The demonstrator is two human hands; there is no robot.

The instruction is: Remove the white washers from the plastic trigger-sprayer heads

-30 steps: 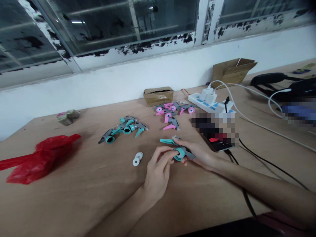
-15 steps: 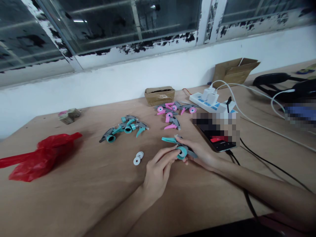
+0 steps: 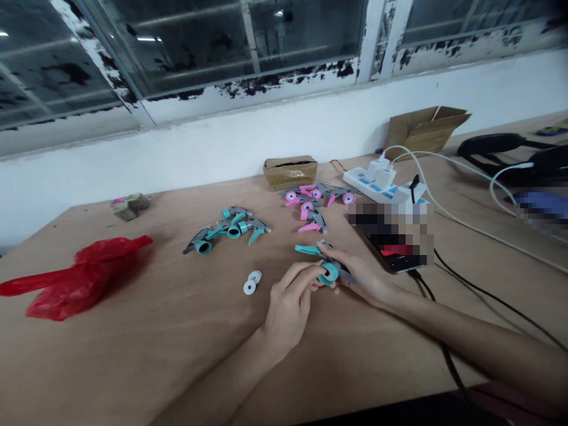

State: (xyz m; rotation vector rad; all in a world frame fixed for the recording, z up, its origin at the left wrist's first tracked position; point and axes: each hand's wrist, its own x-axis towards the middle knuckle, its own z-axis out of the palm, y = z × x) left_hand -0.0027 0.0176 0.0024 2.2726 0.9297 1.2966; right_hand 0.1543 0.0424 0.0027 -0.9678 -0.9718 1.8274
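Observation:
My right hand (image 3: 361, 275) is wrapped round a grey and teal trigger sprayer head (image 3: 329, 273), its collar opening turned up toward me. The bent fingers of my left hand (image 3: 289, 302) grip that collar at its left rim, with a fingertip at the opening. Something pale shows inside the collar, partly covered by the finger. Left of my hands lie a few white ring washers (image 3: 249, 287), overlapping on the table. Beyond them rests a group of teal and grey sprayer heads (image 3: 234, 231). Farther right are several pink and grey sprayer heads (image 3: 307, 209), some with white discs in their collars.
A phone (image 3: 386, 242) with a cable lies right of my hands. Behind it are a white power strip (image 3: 368, 183) and cords. Cardboard boxes (image 3: 290, 173) stand by the wall. A red plastic bag (image 3: 84, 278) and small wrapped blocks (image 3: 129, 206) lie at the left of the table (image 3: 146, 367).
The view has shifted slightly, so everything sits a little farther right. My left fingertip has moved slightly at the collar opening; both hands keep hold of the sprayer head.

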